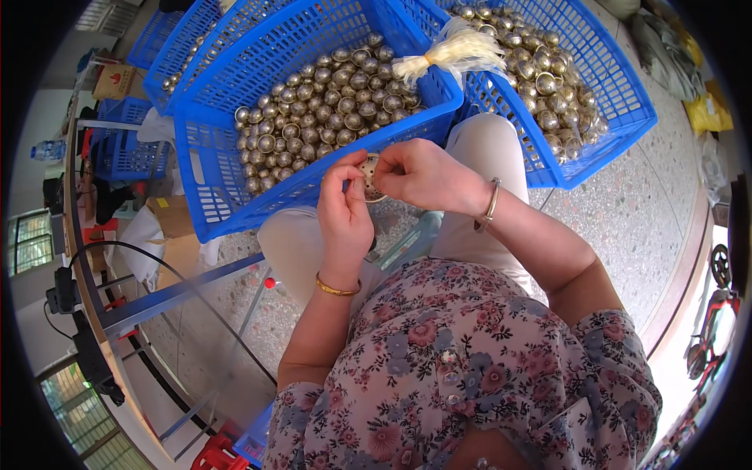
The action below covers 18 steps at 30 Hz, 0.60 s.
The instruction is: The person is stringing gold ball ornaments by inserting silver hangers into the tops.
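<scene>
Toward twelve o'clock: perforated ball (370,174), no long axis; left hand (346,211) pinching it; right hand (423,175), fingers bunched, at its three o'clock.

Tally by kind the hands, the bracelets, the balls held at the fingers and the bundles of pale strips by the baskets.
Hands: 2 (left hand, right hand)
Bracelets: 2 (gold-coloured bracelet, silver-coloured bracelet)
Held ball: 1
Bundle of pale strips: 1
Total: 6
</scene>
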### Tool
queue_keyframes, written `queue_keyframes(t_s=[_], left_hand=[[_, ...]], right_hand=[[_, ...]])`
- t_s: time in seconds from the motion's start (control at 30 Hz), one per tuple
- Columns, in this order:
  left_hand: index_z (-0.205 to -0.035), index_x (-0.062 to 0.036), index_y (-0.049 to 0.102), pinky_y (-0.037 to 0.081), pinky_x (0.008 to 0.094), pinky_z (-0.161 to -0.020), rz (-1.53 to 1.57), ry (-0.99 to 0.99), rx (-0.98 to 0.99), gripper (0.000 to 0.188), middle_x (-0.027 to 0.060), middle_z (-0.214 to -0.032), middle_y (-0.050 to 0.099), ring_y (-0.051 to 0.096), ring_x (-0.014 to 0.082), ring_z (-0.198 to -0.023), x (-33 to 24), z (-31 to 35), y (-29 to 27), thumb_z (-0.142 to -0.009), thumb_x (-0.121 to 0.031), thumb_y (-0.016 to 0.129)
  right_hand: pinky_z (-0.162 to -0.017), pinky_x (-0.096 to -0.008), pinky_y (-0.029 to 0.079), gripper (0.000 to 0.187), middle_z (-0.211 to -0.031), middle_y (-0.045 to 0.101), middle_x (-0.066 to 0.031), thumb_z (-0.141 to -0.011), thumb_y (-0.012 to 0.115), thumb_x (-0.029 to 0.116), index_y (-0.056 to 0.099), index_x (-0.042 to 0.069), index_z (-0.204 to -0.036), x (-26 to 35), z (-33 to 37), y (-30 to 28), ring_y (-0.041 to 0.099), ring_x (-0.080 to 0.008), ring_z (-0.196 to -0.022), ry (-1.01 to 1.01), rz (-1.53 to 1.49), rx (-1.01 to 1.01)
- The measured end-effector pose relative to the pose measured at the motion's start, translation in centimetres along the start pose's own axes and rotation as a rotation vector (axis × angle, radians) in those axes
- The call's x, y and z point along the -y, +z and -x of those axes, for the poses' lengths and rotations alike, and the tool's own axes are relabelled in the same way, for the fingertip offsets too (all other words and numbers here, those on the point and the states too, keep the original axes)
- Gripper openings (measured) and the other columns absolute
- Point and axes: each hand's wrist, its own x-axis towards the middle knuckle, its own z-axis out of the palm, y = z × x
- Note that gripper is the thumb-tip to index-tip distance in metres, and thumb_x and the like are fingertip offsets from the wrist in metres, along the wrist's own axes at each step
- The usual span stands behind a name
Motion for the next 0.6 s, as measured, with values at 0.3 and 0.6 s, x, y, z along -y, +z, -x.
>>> queue_keyframes(t_s=[0.3,0.6], left_hand=[[-0.098,-0.0014,0.046,0.044,0.0239,-0.080,0.461,-0.267,-0.008,0.007,0.0094,-0.106,0.055,0.052,0.0118,-0.091,0.1,0.0,0.3,-0.093,-0.004,0.042],[-0.111,0.0002,0.042,0.047,0.0244,-0.076,0.607,-0.274,0.067,0.030,0.0075,-0.103,0.054,0.054,0.0122,-0.089,0.2,0.0,0.6,-0.085,-0.004,0.057]], right_hand=[[-0.052,-0.0263,0.045,0.012,-0.065,0.059,-0.0067,-0.081,0.063,0.012,0.059,0.001,-0.086,0.0,0.3,0.5,0.057,-0.0091,-0.059,-0.294,0.234,-0.100],[-0.054,-0.0174,0.042,0.006,-0.074,0.059,0.0032,-0.089,0.054,0.007,0.060,0.005,-0.087,-0.9,-1.0,-0.1,0.049,-0.0016,-0.061,-0.171,-0.465,0.057]])
